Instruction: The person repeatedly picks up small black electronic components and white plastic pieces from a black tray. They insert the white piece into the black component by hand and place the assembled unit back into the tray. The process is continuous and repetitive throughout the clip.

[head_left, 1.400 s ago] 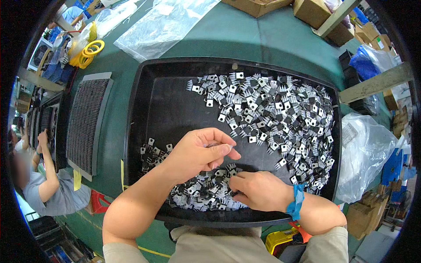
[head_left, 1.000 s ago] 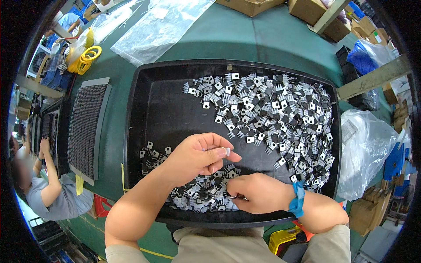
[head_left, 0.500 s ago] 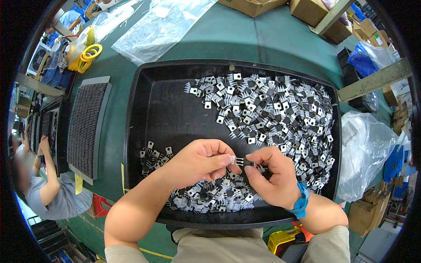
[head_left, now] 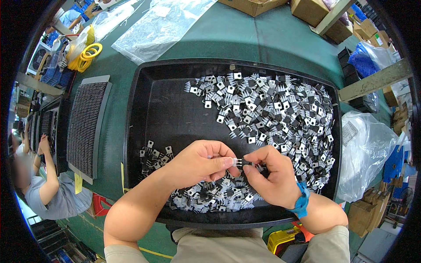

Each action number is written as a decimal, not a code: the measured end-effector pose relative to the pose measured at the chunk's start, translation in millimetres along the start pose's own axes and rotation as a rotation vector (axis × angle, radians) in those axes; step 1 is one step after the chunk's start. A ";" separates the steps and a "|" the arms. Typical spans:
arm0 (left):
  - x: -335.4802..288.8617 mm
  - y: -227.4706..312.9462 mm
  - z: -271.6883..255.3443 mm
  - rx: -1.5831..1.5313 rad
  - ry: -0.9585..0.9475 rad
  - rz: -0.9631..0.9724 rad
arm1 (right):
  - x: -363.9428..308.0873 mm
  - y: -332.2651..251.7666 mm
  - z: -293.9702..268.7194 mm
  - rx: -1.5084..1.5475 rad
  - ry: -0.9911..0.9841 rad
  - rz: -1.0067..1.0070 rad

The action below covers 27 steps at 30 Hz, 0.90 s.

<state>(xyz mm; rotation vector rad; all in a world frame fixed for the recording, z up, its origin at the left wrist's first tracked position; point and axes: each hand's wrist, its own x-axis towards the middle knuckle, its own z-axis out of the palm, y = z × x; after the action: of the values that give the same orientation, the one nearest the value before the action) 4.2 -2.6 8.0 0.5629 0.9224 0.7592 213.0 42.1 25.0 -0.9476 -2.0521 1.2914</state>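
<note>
Over the front part of a black tray (head_left: 163,105), my two hands meet. My left hand (head_left: 213,161) pinches a small white piece between thumb and finger, mostly hidden by the thumb. My right hand (head_left: 271,174), with a blue band at its wrist, pinches a three-legged black transistor (head_left: 247,162) by its body. The transistor's metal legs point left and touch or enter the white piece; which one I cannot tell. Below the hands lies a heap of transistors with white pieces (head_left: 215,197). A large pile of transistors (head_left: 272,103) fills the tray's far right.
A smaller transistor group (head_left: 154,154) lies at the tray's left. Beside the tray stands a rack of dark parts (head_left: 87,125). Plastic bags (head_left: 160,33) lie beyond it, with another bag (head_left: 364,153) at right. Yellow tape rolls (head_left: 90,56) sit far left. A co-worker (head_left: 55,188) works at left.
The transistor and the white piece have come closer together, with less of the legs showing between them. Both hands stay nearly in place; the piles look the same.
</note>
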 end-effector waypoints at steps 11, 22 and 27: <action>-1.5 3.4 1.6 0.050 0.034 0.055 | -1.0 -0.1 0.2 0.269 -0.082 0.260; -1.8 2.9 2.4 0.109 0.055 0.005 | 9.3 0.2 0.6 0.717 -0.117 0.539; -1.7 3.6 6.7 0.238 0.053 0.000 | 11.0 10.3 -2.0 0.711 -0.292 0.679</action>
<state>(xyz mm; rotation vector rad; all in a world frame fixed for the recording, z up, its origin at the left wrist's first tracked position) 8.1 -2.4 14.8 0.7540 1.0699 0.6712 210.5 54.9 17.2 -1.1761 -1.2570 2.4104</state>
